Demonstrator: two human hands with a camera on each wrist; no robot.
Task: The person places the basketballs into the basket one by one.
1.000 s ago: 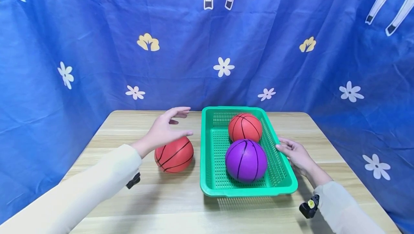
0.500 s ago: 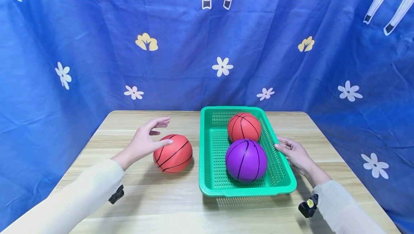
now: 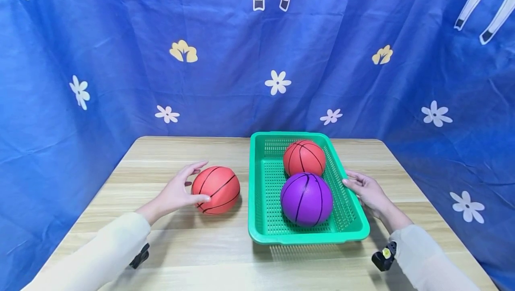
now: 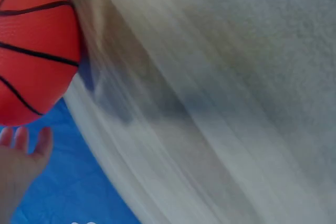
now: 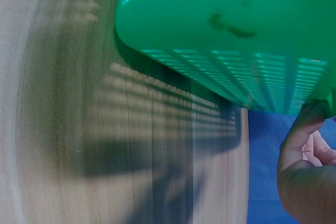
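Observation:
On the left half of the table a red basketball (image 3: 217,190) with black lines rests on the wood. My left hand (image 3: 177,192) is spread at the ball's left side, the thumb passing in front of it. In the left wrist view a small gap shows between my fingers (image 4: 21,139) and the red basketball (image 4: 37,51). My right hand (image 3: 368,192) grips the right rim of a green plastic basket (image 3: 253,188), thumb on the rim. Inside the basket lie a purple basketball (image 3: 306,199) in front and another red basketball (image 3: 304,158) behind it. The basket hides part of my right fingers.
A light wooden table (image 3: 193,255) carries everything. Behind it and along both sides hangs a blue cloth (image 3: 225,58) with printed flowers and animals. The red basketball and the basket stand close together, with a narrow strip of wood between them.
My left hand has drawn back to the left and lowered from above the red basketball to its side. The balls, the basket and my right hand look unmoved.

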